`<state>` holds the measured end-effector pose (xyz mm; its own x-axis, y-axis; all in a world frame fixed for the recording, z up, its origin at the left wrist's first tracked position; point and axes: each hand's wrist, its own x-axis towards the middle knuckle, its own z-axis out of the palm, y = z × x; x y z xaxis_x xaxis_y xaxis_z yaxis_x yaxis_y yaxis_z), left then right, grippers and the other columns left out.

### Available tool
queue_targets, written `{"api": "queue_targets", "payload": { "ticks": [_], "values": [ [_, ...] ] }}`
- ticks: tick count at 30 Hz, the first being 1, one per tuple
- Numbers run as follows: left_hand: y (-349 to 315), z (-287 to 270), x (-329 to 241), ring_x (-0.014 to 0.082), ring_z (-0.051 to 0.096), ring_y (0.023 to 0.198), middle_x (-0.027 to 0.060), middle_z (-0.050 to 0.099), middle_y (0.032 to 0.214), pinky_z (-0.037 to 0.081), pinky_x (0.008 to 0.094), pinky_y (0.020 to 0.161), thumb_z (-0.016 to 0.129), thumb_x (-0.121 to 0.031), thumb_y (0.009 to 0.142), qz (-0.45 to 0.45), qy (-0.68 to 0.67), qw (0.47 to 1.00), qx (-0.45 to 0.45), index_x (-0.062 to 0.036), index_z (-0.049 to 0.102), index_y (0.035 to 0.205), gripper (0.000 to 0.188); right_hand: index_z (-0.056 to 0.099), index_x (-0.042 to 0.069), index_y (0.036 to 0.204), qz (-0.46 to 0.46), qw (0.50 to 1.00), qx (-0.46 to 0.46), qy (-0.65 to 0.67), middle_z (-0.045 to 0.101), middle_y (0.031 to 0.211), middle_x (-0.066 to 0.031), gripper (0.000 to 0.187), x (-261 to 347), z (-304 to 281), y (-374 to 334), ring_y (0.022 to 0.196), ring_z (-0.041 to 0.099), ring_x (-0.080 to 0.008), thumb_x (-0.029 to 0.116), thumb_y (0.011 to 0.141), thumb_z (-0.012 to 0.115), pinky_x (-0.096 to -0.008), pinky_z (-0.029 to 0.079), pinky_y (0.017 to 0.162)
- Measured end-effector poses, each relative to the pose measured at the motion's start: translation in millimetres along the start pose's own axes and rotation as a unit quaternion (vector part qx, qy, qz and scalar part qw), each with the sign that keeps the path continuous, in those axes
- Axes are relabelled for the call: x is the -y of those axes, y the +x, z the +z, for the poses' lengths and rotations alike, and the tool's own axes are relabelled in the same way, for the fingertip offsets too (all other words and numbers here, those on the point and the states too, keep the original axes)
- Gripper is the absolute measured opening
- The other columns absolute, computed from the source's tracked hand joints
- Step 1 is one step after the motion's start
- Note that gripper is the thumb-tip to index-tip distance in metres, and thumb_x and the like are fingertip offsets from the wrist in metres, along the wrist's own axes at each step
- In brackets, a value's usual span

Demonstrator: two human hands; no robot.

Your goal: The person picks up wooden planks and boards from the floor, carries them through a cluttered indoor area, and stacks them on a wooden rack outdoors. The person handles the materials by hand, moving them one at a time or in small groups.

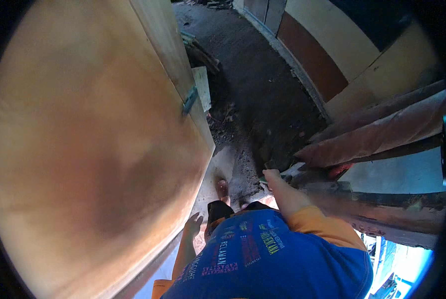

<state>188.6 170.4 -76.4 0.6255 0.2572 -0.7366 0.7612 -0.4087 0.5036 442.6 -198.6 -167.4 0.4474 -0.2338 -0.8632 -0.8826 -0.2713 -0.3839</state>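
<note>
My left hand (193,224) hangs low beside the near edge of a big, pale wooden door panel (83,139), fingers stretched out and apart. I see nothing in it, and whether it touches the panel is hard to tell. A teal fitting, like a latch or handle (189,101), is on the panel's frame. My right hand (271,176) reaches forward at my right, its fingers closed. A small greenish bit shows beside the fingers; what they hold, if anything, is too small and dark to make out.
Dark earth floor (263,99) stretches ahead. Scrap timber (201,52) lies behind the panel. A wall of cream and brown boards (328,55) runs along the far right. Brown draped cloth (372,132) and a thick wooden beam (392,212) stand at my right.
</note>
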Motion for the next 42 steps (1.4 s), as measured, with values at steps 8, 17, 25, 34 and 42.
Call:
{"api": "queue_targets", "payload": {
  "ticks": [8,17,25,34,42],
  "values": [
    [85,-27,95,0.0245,0.065,0.104,0.0194,0.068,0.117,0.049,0.0357,0.096,0.059,-0.040,0.096,-0.031,-0.120,0.992,-0.034,0.0000,0.060,0.132,0.054,0.067,-0.004,0.116,-0.007,0.987,-0.140,-0.076,0.070,0.115,-0.0180,0.039,64,-29,-20,0.105,0.067,-0.0301,0.023,0.088,0.070,-0.0462,0.052,0.084],
    [118,-56,36,0.0196,0.063,0.106,0.0150,0.067,0.120,0.056,0.0329,0.080,0.059,-0.037,0.097,-0.142,-0.125,0.976,0.106,0.0016,0.058,0.134,0.053,0.064,-0.005,0.122,0.098,0.979,-0.159,0.079,0.063,0.129,-0.0211,0.048,82,-38,25,0.116,0.062,-0.0335,0.025,0.085,0.074,-0.0455,0.049,0.097],
    [186,-45,-79,0.0160,0.063,0.094,0.0108,0.069,0.109,0.053,0.0304,0.076,0.057,-0.037,0.098,-0.186,-0.062,0.970,0.143,-0.0039,0.062,0.129,0.046,0.065,0.001,0.120,0.096,0.944,-0.188,0.254,0.065,0.123,-0.0183,0.048,118,-111,178,0.107,0.063,-0.0288,0.030,0.082,0.071,-0.0466,0.051,0.085],
    [227,-14,-315,0.0155,0.061,0.092,0.0076,0.068,0.105,0.051,0.0303,0.083,0.056,-0.031,0.099,-0.303,-0.164,0.937,0.059,-0.0098,0.064,0.125,0.034,0.048,0.002,0.140,0.101,0.978,-0.109,0.147,0.048,0.146,-0.0196,0.064,332,-199,283,0.134,0.045,-0.0337,0.026,0.087,0.075,-0.0567,0.039,0.106],
    [348,-57,-457,0.0223,0.063,0.101,0.0135,0.070,0.108,0.048,0.0394,0.088,0.051,-0.041,0.100,-0.098,-0.012,0.995,0.009,0.0013,0.063,0.117,0.047,0.064,0.005,0.123,-0.021,0.989,-0.075,0.128,0.067,0.112,-0.0128,0.042,518,-330,385,0.098,0.063,-0.0266,0.032,0.091,0.069,-0.0467,0.052,0.079]
  ]
}}
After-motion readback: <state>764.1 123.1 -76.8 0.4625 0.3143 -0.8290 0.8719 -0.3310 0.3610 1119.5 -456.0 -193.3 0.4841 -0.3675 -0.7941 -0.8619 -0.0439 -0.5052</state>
